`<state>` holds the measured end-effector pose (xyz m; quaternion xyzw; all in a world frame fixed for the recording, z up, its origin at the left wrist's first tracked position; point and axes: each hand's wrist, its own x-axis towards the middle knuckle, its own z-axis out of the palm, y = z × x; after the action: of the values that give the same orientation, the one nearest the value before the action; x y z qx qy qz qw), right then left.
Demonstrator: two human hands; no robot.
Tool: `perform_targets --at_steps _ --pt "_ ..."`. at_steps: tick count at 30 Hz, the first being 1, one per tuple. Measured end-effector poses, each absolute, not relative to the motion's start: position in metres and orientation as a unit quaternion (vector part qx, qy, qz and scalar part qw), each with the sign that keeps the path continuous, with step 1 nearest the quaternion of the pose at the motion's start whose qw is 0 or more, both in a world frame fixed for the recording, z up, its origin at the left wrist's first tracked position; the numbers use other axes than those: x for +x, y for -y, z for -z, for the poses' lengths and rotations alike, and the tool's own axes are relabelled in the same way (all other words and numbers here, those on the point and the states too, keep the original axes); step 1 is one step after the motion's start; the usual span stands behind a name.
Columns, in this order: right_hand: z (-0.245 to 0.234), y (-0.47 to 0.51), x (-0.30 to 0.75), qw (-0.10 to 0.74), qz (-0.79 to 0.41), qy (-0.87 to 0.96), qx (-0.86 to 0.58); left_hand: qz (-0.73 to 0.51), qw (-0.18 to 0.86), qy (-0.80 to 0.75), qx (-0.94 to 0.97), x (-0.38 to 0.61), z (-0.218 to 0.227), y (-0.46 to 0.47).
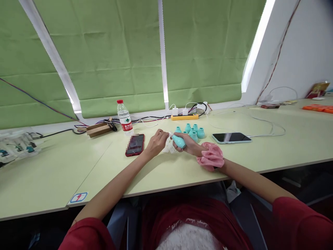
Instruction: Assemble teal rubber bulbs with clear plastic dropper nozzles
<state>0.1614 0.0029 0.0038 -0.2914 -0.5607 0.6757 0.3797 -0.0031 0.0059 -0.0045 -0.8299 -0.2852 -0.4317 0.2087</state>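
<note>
While a person in a dark red top (299, 220) sits at a pale yellow-green table (166, 177), both bare hands meet above it, a little right of the middle from where I stand behind them. The right hand (191, 146) is closed around a glossy turquoise bulb-shaped piece (179, 141), held tilted, its narrow end with a clear tip (170, 134) pointing up toward the left hand. The left hand (158, 141) has its fingers drawn together just beside that tip; I cannot tell whether they pinch it.

Just beyond the right hand, a cluster of small turquoise vase-shaped pieces (201, 132) stands upright on the table. Beneath the hands lie small clear pieces (170, 148), too blurred to make out. A pink scrunchie (212, 156) circles the right wrist.

To the left of the hands lies a phone in a red case (135, 145), with a red-capped water bottle (125, 119) behind it. To the right lies a phone in a pale blue case (231, 138). Along the back, a yellow power strip (184, 117) holds two white plugs, below green blinds (117, 52).
</note>
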Motion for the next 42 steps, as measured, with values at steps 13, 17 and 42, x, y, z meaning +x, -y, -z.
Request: perform_targets --at_steps 13,17,42 --pt "0.005 -0.009 0.158 0.585 -0.471 0.588 -0.301 0.581 -0.007 0.417 -0.698 -0.004 -0.006 -0.004" --pt "0.005 -0.004 0.156 0.564 -0.453 0.625 -0.292 0.473 0.071 0.429 -0.766 -0.010 0.012 -0.023" --pt "0.018 0.014 0.151 0.408 -0.122 0.875 -0.232 0.401 -0.485 0.425 -0.651 0.003 0.000 -0.008"
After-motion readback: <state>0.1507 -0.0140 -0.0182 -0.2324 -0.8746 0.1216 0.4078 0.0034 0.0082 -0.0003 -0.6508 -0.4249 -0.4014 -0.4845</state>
